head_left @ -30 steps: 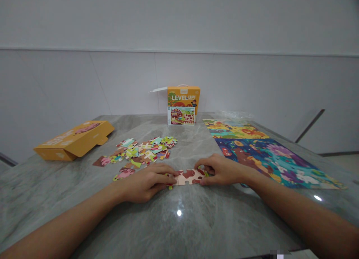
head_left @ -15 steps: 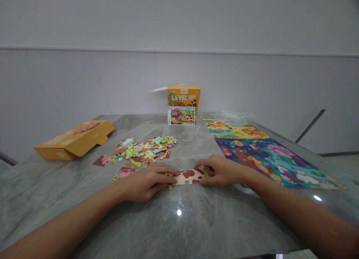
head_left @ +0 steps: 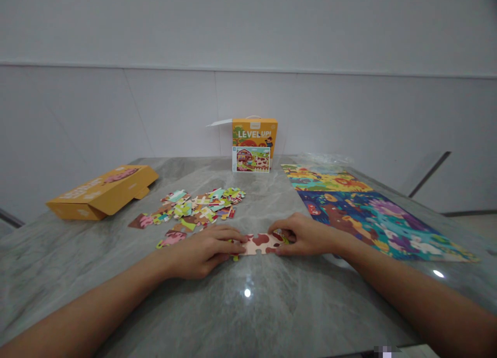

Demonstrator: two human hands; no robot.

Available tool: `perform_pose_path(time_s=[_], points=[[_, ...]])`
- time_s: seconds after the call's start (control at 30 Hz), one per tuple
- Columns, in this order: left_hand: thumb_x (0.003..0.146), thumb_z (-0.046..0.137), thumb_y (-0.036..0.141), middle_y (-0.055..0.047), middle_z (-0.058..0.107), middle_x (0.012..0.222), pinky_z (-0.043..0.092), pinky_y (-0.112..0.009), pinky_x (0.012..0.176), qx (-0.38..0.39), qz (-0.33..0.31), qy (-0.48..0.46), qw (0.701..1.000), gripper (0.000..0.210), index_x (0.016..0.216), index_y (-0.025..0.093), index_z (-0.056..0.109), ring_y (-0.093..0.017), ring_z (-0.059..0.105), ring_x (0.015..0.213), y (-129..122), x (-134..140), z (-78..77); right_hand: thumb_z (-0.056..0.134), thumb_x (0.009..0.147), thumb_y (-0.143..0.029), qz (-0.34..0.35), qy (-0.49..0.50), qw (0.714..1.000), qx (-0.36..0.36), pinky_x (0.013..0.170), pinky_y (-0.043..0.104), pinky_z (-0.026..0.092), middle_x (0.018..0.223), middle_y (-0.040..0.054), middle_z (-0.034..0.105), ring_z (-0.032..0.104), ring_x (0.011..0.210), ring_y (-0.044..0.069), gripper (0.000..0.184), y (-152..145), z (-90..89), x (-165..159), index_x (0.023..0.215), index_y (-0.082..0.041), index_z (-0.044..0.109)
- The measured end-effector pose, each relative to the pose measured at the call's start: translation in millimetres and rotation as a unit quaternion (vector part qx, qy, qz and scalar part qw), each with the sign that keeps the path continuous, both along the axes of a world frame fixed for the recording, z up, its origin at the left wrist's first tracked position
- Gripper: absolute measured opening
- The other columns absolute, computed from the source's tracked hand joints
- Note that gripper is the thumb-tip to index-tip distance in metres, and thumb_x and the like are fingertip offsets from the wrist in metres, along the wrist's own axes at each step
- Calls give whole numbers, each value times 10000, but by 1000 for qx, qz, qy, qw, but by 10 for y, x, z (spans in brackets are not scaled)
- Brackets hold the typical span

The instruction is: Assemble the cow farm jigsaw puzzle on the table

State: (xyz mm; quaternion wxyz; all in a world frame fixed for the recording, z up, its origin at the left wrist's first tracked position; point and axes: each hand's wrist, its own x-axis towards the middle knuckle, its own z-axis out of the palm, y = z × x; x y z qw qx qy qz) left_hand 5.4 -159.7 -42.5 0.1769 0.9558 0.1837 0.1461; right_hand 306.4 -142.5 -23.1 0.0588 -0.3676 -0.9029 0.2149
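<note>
Joined puzzle pieces [head_left: 260, 243] with a brown-and-white cow pattern lie flat on the grey marble table [head_left: 248, 316] between my hands. My left hand [head_left: 204, 250] rests on their left end, fingers pressing the edge. My right hand [head_left: 303, 235] grips their right end between thumb and fingers, over a small green part. A heap of several loose colourful pieces [head_left: 194, 210] lies just behind my left hand.
An orange flat box [head_left: 103, 191] lies at the far left. An upright orange puzzle box [head_left: 254, 145] stands at the back by the wall. Two finished puzzles, one yellow [head_left: 324, 178] and one blue [head_left: 382, 223], lie on the right.
</note>
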Motion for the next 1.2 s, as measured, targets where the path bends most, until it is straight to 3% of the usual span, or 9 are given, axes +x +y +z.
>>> perform_pose_path(time_s=[0.17,0.27,0.37,0.5,1.2], points=[[949,465,74,-76,558,1406,433,-454,1089,4,8,10,1000,488,1379,290,546,-239,516,1295,-18,-8,4,626,865,-554,2,-2,1000,3,565,231,318,693,-3,599,490,583,110,435,-3,-5,0,1065,-178,713],[969,508,205,-113,534,1385,451,-460,1050,19,60,36,997,436,1401,255,513,-270,525,1254,-12,-48,28,627,857,-581,0,-15,1000,0,571,234,316,705,3,604,498,597,115,463,3,25,21,1083,-186,709],[918,613,397,-142,547,1312,454,-482,1012,44,129,69,988,518,1386,198,518,-313,533,1192,30,-107,51,639,829,-624,-19,-35,999,1,569,240,309,679,-4,582,488,584,121,547,17,79,73,1154,-185,684],[857,659,526,-115,570,1193,460,-456,956,43,180,100,978,540,1293,212,597,-305,544,1101,72,-137,69,698,788,-581,-31,-72,997,12,581,249,304,713,1,580,501,607,133,589,41,112,145,1227,-191,654],[892,614,545,-69,568,1121,458,-387,910,-53,207,78,974,378,1074,214,633,-248,539,1047,43,-46,54,736,764,-388,-78,-32,994,-71,571,234,330,716,-11,586,540,649,158,556,29,12,76,1233,-148,558]])
